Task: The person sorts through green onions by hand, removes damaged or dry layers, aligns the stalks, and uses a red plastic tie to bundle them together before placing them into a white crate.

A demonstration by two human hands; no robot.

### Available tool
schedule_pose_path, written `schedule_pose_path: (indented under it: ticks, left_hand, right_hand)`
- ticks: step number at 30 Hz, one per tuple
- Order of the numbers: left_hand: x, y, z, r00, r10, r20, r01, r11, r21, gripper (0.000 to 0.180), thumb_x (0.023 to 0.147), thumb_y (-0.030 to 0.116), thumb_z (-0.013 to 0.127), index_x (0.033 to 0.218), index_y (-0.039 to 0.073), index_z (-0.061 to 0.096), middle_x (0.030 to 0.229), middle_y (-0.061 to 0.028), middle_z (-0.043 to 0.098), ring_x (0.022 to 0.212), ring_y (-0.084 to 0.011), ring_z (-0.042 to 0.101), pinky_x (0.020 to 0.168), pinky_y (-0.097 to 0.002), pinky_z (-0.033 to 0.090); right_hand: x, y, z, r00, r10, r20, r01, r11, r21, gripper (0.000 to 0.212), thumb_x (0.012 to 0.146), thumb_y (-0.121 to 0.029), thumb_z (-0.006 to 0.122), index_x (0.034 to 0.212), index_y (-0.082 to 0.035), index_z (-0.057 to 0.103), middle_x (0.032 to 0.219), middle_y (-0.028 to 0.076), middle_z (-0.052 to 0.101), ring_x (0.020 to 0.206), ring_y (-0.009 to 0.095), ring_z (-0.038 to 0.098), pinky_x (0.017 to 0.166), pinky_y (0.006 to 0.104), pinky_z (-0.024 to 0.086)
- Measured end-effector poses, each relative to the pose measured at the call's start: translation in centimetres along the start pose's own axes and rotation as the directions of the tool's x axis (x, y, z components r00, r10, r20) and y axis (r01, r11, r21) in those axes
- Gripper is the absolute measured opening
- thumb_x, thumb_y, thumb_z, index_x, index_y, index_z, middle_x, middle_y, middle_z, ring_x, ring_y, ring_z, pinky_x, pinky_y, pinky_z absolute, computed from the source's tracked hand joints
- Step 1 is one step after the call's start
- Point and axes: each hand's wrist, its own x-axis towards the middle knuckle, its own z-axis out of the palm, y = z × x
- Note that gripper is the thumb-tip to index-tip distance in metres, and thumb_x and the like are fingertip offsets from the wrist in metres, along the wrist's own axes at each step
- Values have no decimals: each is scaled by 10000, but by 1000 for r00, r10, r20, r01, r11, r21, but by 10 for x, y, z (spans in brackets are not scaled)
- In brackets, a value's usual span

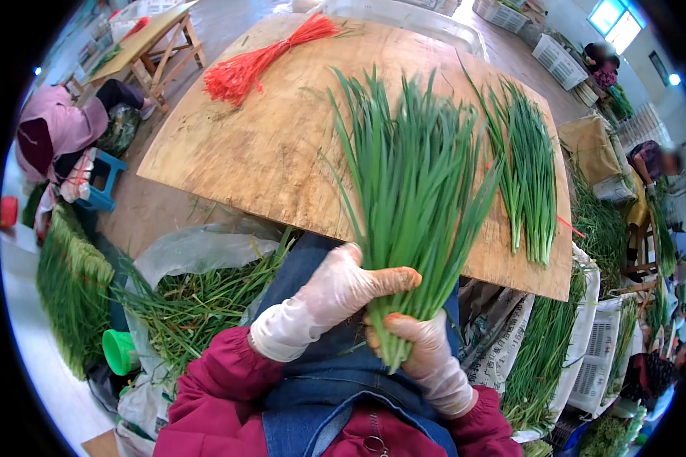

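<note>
A wide wooden table (pixel 267 145) fills the middle of the view, its board bare and pale, tilted a little toward the person working at it. Over its near edge rises the bunch of green chives (pixel 415 190), held upright-ish and fanning out at the tips, the cut ends gathered low in front of the person's denim apron. On the right side of the board lies a smaller bundle of chives (pixel 530 175), flat and well apart from the one in hand. At the far left corner sits a sheaf of red ties (pixel 263 57).

Below the board on the left, loose greens spill over a sheet of clear plastic (pixel 198 251), with a green cup (pixel 120 350) beside them; more greens stand in sacks on the right.

The left hand (pixel 335 293), in a thin pale glove, wraps the stems from the side, fingers curled and pressed around them. The right hand (pixel 427 350), gloved too, clasps the base of the bunch from below, fingers closed on the stem ends.

The bunch looks light but floppy: the blades are soft, bruise easily and would slide past each other if gripped loosely. The firmest hold seems to be low down, near the cut ends, where the stems pack tight; higher up they would only bend and splay.
</note>
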Motion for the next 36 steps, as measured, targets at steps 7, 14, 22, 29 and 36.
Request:
schedule_pose_path:
  ticks: [7,14,22,29,36]
  left_hand:
    - [-19,6,-22,966,96,-242,-77,993,86,559,629,111,745,1091,-29,463,973,-87,574,845,-146,553,761,-269,450]
    - [-26,-34,-42,971,-186,-151,157,970,-184,491,631,55,720,1061,-21,496,922,-85,590,799,-162,573,737,-281,469]
    - [-30,-37,-43,979,-133,-156,97,971,-216,538,620,74,736,1088,-9,485,974,-82,579,844,-175,562,777,-293,451]
    - [-29,-47,-32,990,-24,-141,3,989,-149,594,632,78,737,1147,13,449,1022,-54,553,904,-140,523,791,-264,424]
    - [-15,43,-6,865,493,-90,-445,839,314,760,581,94,751,1223,25,350,1029,-101,538,955,-170,509,818,-295,422]
  right_hand:
    - [7,59,27,928,185,324,-230,967,108,354,691,-64,650,994,38,500,865,145,578,686,227,597,571,307,506]
    - [8,92,14,834,346,430,-467,857,217,394,727,-39,627,1084,5,466,956,121,566,850,273,583,744,378,490]
    - [26,39,-14,995,65,80,-63,997,-33,562,770,-299,622,1144,65,413,1053,121,534,965,163,496,837,293,408]
    - [58,12,35,999,-19,-43,22,997,75,396,745,-191,662,1036,29,510,941,94,583,797,160,556,709,280,457]
    - [29,-83,84,804,-554,214,575,816,-49,445,676,-168,726,1022,20,520,925,95,599,791,157,573,714,269,469]
